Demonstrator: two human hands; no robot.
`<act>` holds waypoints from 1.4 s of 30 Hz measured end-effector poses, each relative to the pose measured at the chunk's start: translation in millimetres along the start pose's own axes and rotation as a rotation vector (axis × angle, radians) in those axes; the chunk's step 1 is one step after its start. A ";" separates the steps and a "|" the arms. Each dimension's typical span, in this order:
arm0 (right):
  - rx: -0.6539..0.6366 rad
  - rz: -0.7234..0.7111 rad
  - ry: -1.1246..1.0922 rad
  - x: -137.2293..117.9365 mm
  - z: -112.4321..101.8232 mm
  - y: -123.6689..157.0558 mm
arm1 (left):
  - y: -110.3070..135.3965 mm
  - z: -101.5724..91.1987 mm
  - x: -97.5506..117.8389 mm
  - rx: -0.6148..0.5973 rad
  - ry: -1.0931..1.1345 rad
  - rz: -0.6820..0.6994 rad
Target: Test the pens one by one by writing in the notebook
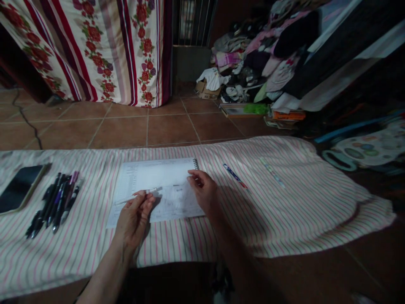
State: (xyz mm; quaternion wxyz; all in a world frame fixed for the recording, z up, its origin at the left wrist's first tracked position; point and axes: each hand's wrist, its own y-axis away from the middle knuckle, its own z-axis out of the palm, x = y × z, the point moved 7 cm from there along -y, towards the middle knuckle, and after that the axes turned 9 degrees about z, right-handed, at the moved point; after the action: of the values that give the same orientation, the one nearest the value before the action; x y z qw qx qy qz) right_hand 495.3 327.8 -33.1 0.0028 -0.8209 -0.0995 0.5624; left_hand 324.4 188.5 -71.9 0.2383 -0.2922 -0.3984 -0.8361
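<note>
My left hand (136,213) is closed in a pinch on a slim, pale pen (153,191) with a reddish part near the fingers. The pen lies slantwise above a spiral notebook (164,166) and printed sheets of paper (126,179). Over the right side of the pages hovers my right hand (204,188), its fingers loosely curled, thumb and index a little apart. Nothing shows between them. To its right, a blue, white and red strip-like wrapper or stick (234,175) rests on the striped cloth.
Several pens (57,202) lie bunched at the left, beside a phone (20,188). A pale patterned strip (272,172) is at the right on the striped cloth (177,249). Behind are a floral curtain (95,46), tiled floor (126,126) and piled clothes (262,55).
</note>
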 end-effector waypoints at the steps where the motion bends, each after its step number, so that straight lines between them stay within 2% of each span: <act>1: -0.005 0.005 0.005 0.1 0.0 -0.1 | -0.2 0.2 -0.4 0.002 0.003 -0.001; 7: -0.048 -0.007 0.052 -9.7 6.2 4.0 | 4.6 10.5 -3.8 -0.019 -0.022 0.023; 13: -0.233 -0.057 0.003 -21.1 25.1 16.8 | 10.1 16.3 -8.4 -0.022 -0.060 0.024; 17: -0.287 -0.148 0.013 -28.0 32.7 24.2 | 12.8 17.6 -9.8 -0.045 -0.051 -0.010; 22: -0.355 -0.189 0.050 -31.0 42.0 29.6 | 16.3 22.0 -14.6 -0.071 -0.033 -0.046; 30: -0.346 -0.167 0.039 -34.0 42.9 29.4 | 18.7 24.4 -22.0 -0.136 -0.010 -0.082; 37: -0.327 -0.148 -0.044 -29.4 32.6 21.4 | 23.1 22.4 -14.0 -0.179 -0.020 -0.116; 42: -0.309 -0.102 -0.089 -20.2 27.7 18.4 | 22.5 18.7 -7.8 -0.245 -0.127 -0.150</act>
State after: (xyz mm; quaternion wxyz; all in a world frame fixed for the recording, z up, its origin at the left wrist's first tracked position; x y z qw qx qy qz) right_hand 465.6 303.4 -26.8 -0.0994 -0.7797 -0.2261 0.5754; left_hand 349.7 192.1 -55.8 0.1119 -0.3409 -0.3285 -0.8737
